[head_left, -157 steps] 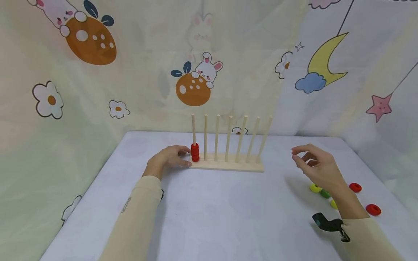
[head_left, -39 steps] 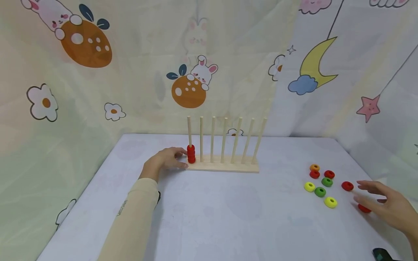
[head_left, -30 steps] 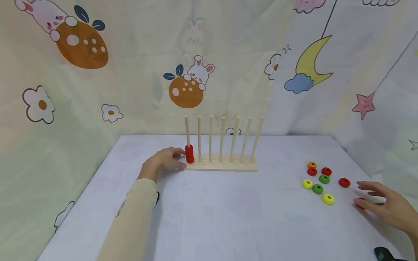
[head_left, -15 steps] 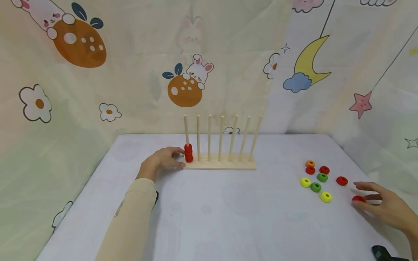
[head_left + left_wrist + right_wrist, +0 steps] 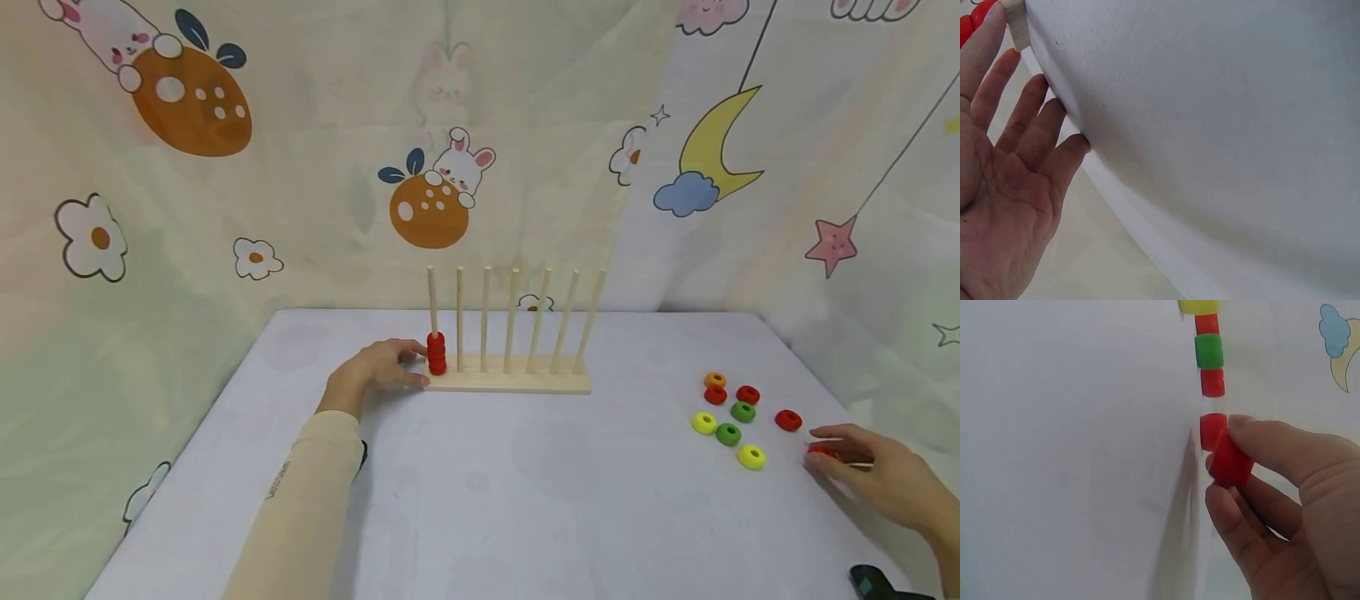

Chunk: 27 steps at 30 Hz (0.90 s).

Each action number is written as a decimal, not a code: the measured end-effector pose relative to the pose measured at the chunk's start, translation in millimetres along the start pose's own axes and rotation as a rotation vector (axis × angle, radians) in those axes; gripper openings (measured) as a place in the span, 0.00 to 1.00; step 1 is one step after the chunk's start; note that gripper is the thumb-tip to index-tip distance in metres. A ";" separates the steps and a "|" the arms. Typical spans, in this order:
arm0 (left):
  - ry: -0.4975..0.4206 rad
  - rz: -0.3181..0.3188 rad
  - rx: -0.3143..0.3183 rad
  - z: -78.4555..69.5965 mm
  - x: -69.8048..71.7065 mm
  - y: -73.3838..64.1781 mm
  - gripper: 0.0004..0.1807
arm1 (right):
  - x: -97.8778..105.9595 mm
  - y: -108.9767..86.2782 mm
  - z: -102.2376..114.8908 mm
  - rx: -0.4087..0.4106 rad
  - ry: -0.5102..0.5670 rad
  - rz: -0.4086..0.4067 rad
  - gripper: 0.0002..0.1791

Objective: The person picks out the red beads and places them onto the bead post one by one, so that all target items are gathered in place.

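A wooden peg stand (image 5: 510, 383) with several upright pegs stands toward the back of the table. Red beads (image 5: 437, 354) are stacked on its leftmost peg. My left hand (image 5: 375, 367) holds the base's left end between thumb and index finger; the other fingers extend fairly straight in the left wrist view. At the far right, my right hand (image 5: 881, 471) pinches a red bead (image 5: 1232, 461) between thumb and fingers. In the head view the fingers partly cover that bead. Another red bead (image 5: 788, 420) lies just left of the fingertips.
Loose beads lie left of my right hand: an orange bead (image 5: 716, 380), green beads (image 5: 728, 434), yellow beads (image 5: 752, 457) and more red beads (image 5: 747, 395). A patterned cloth (image 5: 322, 167) hangs behind the white table (image 5: 487, 500).
My right hand has moved from above the beads to the far right and taken a red bead between thumb and fingers. My left hand stays at the stand. The head view has shifted slightly.
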<state>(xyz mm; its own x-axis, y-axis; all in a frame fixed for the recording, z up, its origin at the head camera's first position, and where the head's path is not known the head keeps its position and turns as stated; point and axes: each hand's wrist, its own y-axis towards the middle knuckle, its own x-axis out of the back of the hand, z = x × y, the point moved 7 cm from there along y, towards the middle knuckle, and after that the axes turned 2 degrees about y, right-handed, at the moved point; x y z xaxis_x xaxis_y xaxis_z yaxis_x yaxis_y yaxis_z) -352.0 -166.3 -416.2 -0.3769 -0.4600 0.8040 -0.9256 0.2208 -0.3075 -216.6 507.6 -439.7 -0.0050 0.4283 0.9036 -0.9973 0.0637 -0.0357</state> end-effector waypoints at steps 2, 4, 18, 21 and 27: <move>0.000 0.000 0.001 0.6 -0.3 0.6 0.33 | 2.4 1.5 1.3 0.009 0.000 -0.036 0.28; 0.000 0.003 0.001 0.8 -0.6 1.0 0.33 | 5.1 1.3 5.5 0.012 0.008 -0.062 0.27; -0.007 -0.004 0.011 1.7 -0.9 0.0 0.33 | 16.5 -0.8 37.1 0.012 0.028 -0.159 0.25; -0.008 -0.005 0.014 1.1 -0.5 -1.4 0.33 | 14.9 0.4 43.0 0.043 0.036 -0.159 0.27; 0.000 -0.009 0.015 -0.3 -0.4 -2.2 0.33 | 13.2 1.6 58.7 0.128 0.052 -0.179 0.26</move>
<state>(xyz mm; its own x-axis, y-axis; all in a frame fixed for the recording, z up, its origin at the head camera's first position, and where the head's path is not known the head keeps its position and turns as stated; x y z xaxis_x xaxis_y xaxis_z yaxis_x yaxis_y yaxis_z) -349.8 -166.4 -415.7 -0.3681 -0.4617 0.8071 -0.9295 0.2031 -0.3078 -222.5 460.4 -402.7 0.1729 0.4668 0.8673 -0.9832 0.0291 0.1803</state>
